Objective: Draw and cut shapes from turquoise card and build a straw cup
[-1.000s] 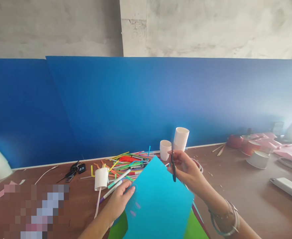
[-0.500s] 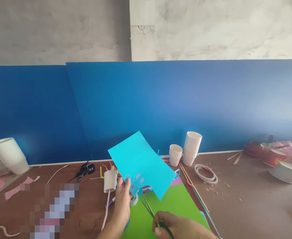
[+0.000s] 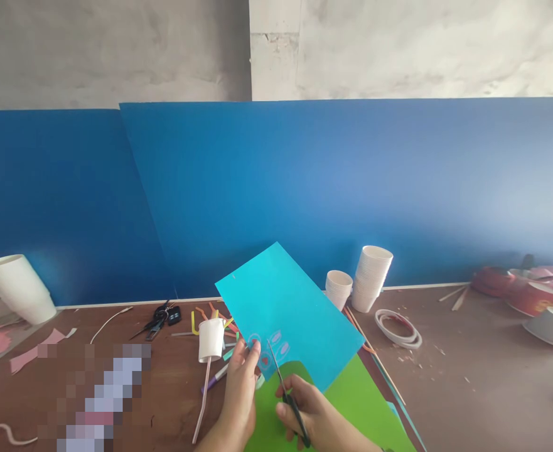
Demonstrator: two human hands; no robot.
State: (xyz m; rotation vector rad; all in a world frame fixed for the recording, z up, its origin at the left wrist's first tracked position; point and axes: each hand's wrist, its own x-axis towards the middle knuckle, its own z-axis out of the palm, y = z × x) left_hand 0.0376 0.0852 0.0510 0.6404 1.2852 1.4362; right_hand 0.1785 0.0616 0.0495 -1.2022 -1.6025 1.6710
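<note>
My left hand [image 3: 243,376] pinches the lower left edge of a bright blue sheet of paper [image 3: 285,295], held tilted above the table. Small pinkish outlined shapes are drawn near that edge, and a curved piece is gone from the sheet's lower side. In my right hand [image 3: 307,408] is a pair of scissors [image 3: 291,402] with dark handles. Their blades lie at the drawn shapes, beside my left fingers, and look nearly closed. Under both hands rests a green sheet [image 3: 351,408], partly covered by the blue one.
Left of my hands stands a white paper cup [image 3: 211,340] with straws. Keys [image 3: 161,319] lie farther left. Behind are stacked paper cups [image 3: 371,279]; to the right, a roll of tape [image 3: 398,328] and bowls [image 3: 552,326]. A blue panel [image 3: 276,176] borders the table's back.
My right hand has brought the scissors up and left to the drawn shapes on the blue sheet. The blades have come closer together. The sheet and my left hand shifted slightly right in view.
</note>
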